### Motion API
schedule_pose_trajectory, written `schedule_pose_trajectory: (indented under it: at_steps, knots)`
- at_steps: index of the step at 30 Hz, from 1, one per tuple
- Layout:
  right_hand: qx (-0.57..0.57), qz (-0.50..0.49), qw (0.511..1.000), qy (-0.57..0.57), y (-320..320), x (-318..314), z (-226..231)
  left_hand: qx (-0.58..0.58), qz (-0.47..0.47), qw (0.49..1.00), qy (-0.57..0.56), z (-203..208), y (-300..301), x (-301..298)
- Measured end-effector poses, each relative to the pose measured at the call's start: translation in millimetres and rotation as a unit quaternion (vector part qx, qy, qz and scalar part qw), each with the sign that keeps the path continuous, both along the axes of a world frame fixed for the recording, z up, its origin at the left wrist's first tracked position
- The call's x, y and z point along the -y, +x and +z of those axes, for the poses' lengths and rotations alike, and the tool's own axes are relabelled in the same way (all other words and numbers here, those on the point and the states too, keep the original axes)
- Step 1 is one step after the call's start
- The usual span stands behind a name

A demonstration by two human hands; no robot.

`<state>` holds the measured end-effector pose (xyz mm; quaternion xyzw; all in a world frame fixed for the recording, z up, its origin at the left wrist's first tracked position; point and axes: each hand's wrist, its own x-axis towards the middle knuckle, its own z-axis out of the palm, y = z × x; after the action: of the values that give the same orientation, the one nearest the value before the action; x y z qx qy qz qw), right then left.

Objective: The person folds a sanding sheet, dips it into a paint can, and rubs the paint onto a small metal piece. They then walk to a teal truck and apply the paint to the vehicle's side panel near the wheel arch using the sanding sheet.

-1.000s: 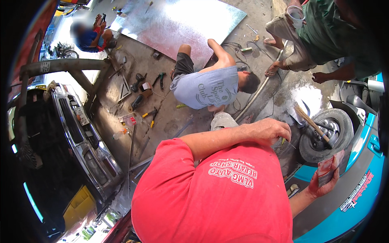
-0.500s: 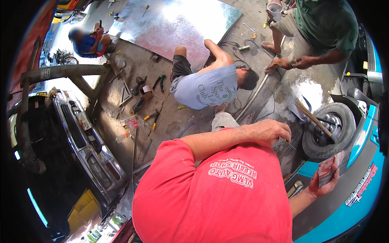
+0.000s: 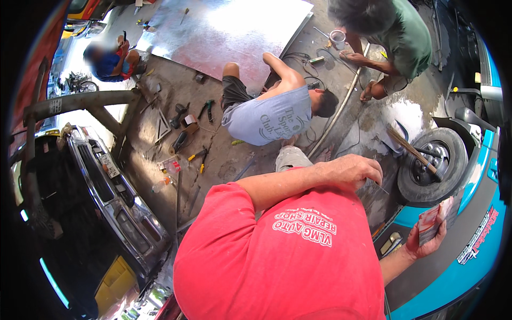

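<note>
My left arm reaches across my red shirt, and my left hand (image 3: pixel 354 169) is closed with its fingers bent down. From its fingertips juts a thin, narrow tool (image 3: pixel 380 185), seen almost edge-on, so its kind is unclear. To the right, beside the teal and grey vehicle body, my right hand (image 3: pixel 426 240) is wrapped round a flat slab (image 3: pixel 430 224) with pinkish red and white on its face and grey along one side. The two hands are apart.
A wheel (image 3: pixel 433 166) with a broom (image 3: pixel 413 152) against it stands ahead right. A person in grey (image 3: pixel 272 114) crouches ahead, another in green (image 3: pixel 410 45) holds a clear cup (image 3: pixel 337 37). Hand tools lie by a metal sheet (image 3: pixel 224 32); a chrome-fronted vehicle (image 3: pixel 114 181) is left.
The person in green has bent lower and shifted left, bringing the cup down and left. My hands have hardly moved and keep what they hold.
</note>
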<state>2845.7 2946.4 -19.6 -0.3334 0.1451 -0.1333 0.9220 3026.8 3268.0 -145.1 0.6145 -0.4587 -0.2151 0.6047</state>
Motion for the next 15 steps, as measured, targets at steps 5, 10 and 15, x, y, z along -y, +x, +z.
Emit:
schedule_pose_trajectory:
  at_steps: [5,10,15]
  knots:
    - [0.020,0.016,0.999,0.030,-0.1,3.9,-7.0,0.010,0.012,1.000,0.004,-5.6,-0.2,12.5]
    - [0.053,0.043,0.997,0.042,-13.5,40.1,-24.2,0.022,0.018,0.999,0.029,-11.4,-12.3,45.7]
    - [0.041,-0.008,0.998,0.046,-37.0,90.9,-36.7,0.016,-0.002,0.998,0.061,-16.0,-32.4,99.1]
